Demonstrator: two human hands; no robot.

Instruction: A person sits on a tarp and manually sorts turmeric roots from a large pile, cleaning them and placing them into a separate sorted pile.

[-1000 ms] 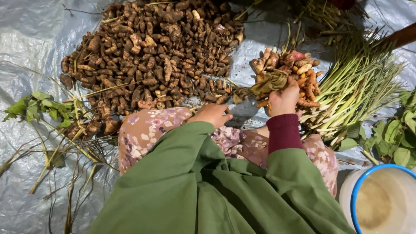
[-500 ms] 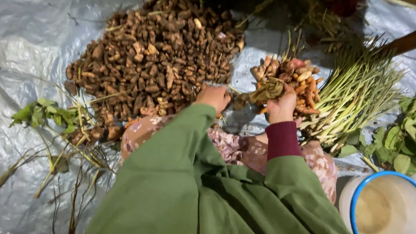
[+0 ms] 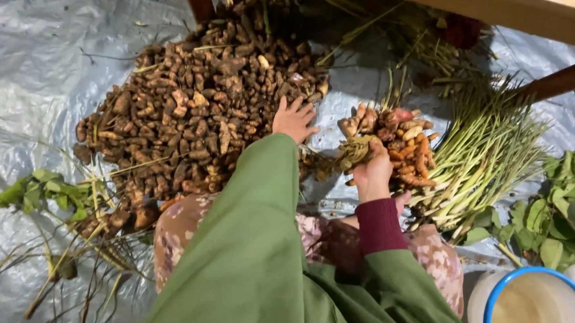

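Observation:
A large heap of brown rhizomes [image 3: 195, 114] lies on a grey plastic sheet [image 3: 32, 82]. My left hand [image 3: 293, 120] is spread open at the heap's right edge, fingers apart, holding nothing. My right hand [image 3: 372, 171] grips a clump of roots with dry leaves [image 3: 355, 151], held in front of a smaller pile of orange-brown rhizomes [image 3: 403, 143]. Green sleeves and a maroon cuff [image 3: 379, 225] cover my arms.
A bundle of green stalks [image 3: 487, 153] lies to the right of the small pile. Leafy cuttings sit at the left [image 3: 37, 192] and right [image 3: 561, 214]. A blue-rimmed white bucket [image 3: 532, 296] stands bottom right. Wooden furniture legs [image 3: 555, 82] cross the top right.
My left hand has let go of the clump and reached forward to the big heap, now spread open. My right hand still holds the clump.

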